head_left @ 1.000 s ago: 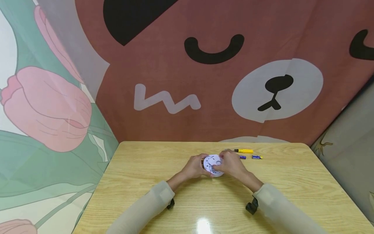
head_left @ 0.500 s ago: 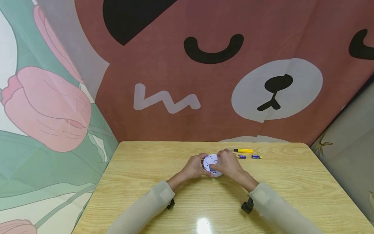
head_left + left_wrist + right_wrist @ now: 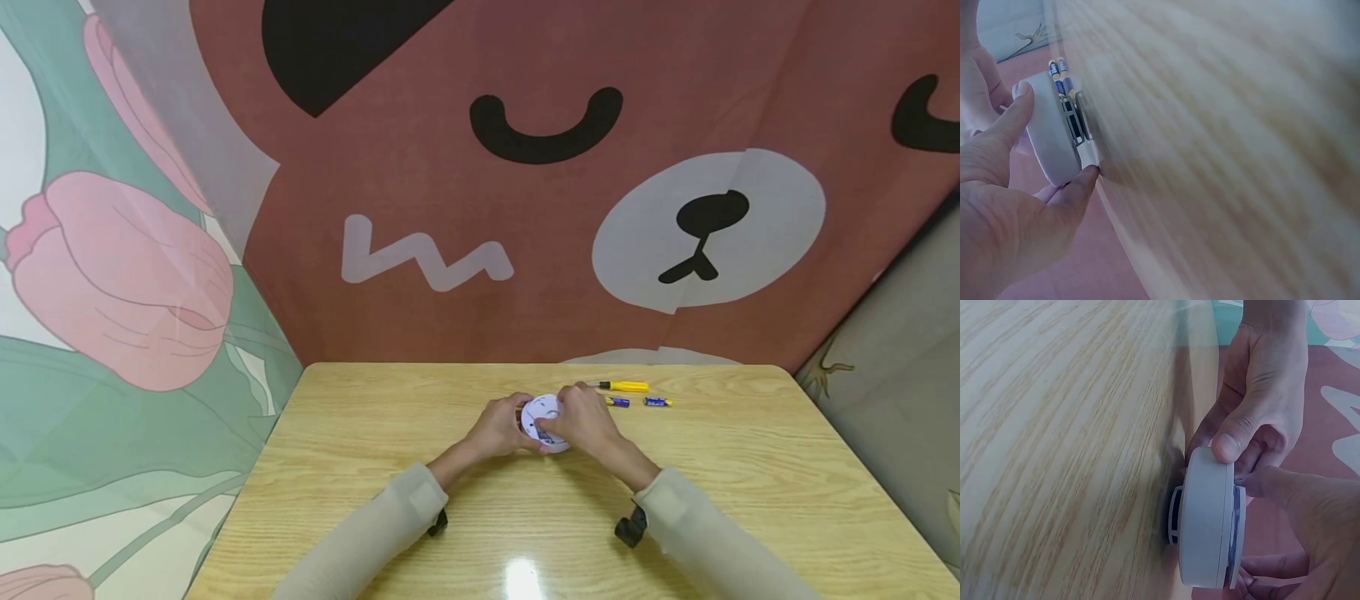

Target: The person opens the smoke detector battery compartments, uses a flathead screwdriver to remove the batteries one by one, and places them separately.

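A white round smoke detector [image 3: 551, 406] is held just over the table, its vented face [image 3: 1175, 515] turned down toward the wood. My left hand [image 3: 497, 429] grips its rim, the thumb on the side and a fingertip low by the vents in the left wrist view. On the detector's back sits a thin plate [image 3: 1240, 534], with a narrow gap showing between it and the body. My right hand [image 3: 587, 419] pinches this back plate by its edge, thumb on one side and fingers on the other, hiding its right part in the head view.
Beyond the right hand lie two blue-and-yellow batteries [image 3: 657, 402] and a yellow-handled screwdriver [image 3: 628, 387], near the back of the wooden table [image 3: 390, 408]. A printed cloth [image 3: 420, 325] hangs right behind the table.
My right hand has shifted a little to the left over the detector, and the plate's visible markings have changed position. More of the nearer battery shows. The left hand has hardly moved.
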`<state>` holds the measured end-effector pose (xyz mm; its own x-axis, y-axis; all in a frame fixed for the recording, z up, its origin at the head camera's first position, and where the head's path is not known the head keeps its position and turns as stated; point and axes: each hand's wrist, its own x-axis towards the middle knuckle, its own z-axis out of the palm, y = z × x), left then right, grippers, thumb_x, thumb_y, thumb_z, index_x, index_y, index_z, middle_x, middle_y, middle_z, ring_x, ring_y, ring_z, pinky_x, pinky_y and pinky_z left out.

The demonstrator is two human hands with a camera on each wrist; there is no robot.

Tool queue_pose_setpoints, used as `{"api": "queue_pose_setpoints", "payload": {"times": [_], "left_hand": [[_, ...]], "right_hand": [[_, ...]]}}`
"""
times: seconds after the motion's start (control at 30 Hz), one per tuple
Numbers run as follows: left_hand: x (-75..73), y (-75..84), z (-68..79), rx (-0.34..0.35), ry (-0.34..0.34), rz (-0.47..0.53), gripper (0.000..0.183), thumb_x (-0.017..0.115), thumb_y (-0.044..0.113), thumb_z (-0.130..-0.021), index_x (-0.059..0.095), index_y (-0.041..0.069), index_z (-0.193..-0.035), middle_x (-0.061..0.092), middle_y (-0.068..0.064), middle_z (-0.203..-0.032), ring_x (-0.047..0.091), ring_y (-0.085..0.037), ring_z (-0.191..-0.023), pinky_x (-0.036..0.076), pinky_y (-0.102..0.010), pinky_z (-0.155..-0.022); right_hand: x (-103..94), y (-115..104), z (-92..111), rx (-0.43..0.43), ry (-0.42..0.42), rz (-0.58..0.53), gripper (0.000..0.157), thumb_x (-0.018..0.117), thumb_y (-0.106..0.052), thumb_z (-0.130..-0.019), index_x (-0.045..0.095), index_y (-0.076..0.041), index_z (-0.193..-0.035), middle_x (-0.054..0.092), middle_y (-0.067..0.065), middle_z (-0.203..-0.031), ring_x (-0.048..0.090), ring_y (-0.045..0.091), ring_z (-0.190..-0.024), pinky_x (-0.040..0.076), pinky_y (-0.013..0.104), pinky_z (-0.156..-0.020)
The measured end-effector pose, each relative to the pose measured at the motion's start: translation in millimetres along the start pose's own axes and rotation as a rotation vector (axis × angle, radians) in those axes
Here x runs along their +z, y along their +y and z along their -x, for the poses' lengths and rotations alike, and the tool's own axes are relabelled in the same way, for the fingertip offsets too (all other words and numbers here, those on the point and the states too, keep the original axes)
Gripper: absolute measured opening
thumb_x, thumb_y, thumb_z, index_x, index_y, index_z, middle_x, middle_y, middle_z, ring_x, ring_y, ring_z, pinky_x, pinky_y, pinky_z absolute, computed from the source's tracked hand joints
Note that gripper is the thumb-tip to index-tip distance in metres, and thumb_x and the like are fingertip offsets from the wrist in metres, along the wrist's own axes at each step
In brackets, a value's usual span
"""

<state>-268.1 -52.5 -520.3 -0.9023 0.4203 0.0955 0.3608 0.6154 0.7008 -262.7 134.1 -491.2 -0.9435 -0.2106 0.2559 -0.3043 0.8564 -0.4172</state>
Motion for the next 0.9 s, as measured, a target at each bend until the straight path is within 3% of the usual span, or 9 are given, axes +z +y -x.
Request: {"api": "queue_pose_setpoints", "payload": {"times": [0.33, 0.43, 0.57, 0.73, 0.9], "left_hand": [[-0.7, 1.4, 1.3, -0.014, -0.008, 0.025, 0.091, 0.103, 0.033, -0.068, 0.060, 0.001, -0.142, 0.074, -0.011, -0.126, 0.073, -0.019, -0.109, 0.058, -0.022, -0.087], [-0.7, 1.6, 1.2, -0.013, -0.007, 0.017, 0.090, 0.103, 0.032, -0.068, 0.060, 0.002, -0.142, 0.074, -0.011, -0.127, 0.073, -0.020, -0.111, 0.057, -0.023, -0.089], [-0.7, 1.4, 1.3, -0.008, -0.002, 0.016, 0.091, 0.103, 0.031, -0.068, 0.060, 0.002, -0.142, 0.073, -0.013, -0.130, 0.073, -0.022, -0.114, 0.057, -0.025, -0.093], [-0.7, 1.2, 1.2, 0.000, -0.001, 0.013, 0.092, 0.104, 0.030, -0.067, 0.060, 0.001, -0.142, 0.072, -0.013, -0.132, 0.071, -0.023, -0.117, 0.056, -0.028, -0.099], [-1.5, 1.8, -0.1, -0.010, -0.011, 0.023, 0.087, 0.101, 0.031, -0.073, 0.060, 0.000, -0.143, 0.072, -0.014, -0.132, 0.069, -0.024, -0.117, 0.055, -0.031, -0.099]], "right_hand": [[1.7, 1.5, 0.9, -0.006, -0.007, -0.021, 0.047, 0.097, -0.039, -0.075, 0.064, -0.006, -0.067, 0.056, 0.003, -0.065, 0.049, 0.017, -0.063, 0.038, 0.027, -0.051], [-0.6, 4.2, 2.3, 0.007, 0.003, -0.056, 0.044, 0.095, -0.037, -0.079, 0.073, 0.001, -0.079, 0.065, 0.010, -0.076, 0.058, 0.021, -0.070, 0.048, 0.030, -0.055], [-4.8, 14.6, 4.5, 0.045, 0.014, -0.113, 0.047, 0.088, -0.031, -0.088, 0.077, 0.010, -0.108, 0.072, 0.021, -0.099, 0.068, 0.029, -0.085, 0.059, 0.042, -0.070], [-6.3, 33.5, 8.9, 0.113, -0.064, -0.195, 0.036, 0.077, -0.025, -0.097, 0.077, 0.008, -0.113, 0.077, 0.018, -0.100, 0.072, 0.029, -0.091, 0.060, 0.045, -0.077], [-5.3, 44.1, 14.7, 0.216, -0.196, -0.383, 0.035, 0.068, -0.024, -0.104, 0.075, 0.007, -0.118, 0.079, 0.012, -0.095, 0.074, 0.024, -0.081, 0.062, 0.036, -0.069]]}}
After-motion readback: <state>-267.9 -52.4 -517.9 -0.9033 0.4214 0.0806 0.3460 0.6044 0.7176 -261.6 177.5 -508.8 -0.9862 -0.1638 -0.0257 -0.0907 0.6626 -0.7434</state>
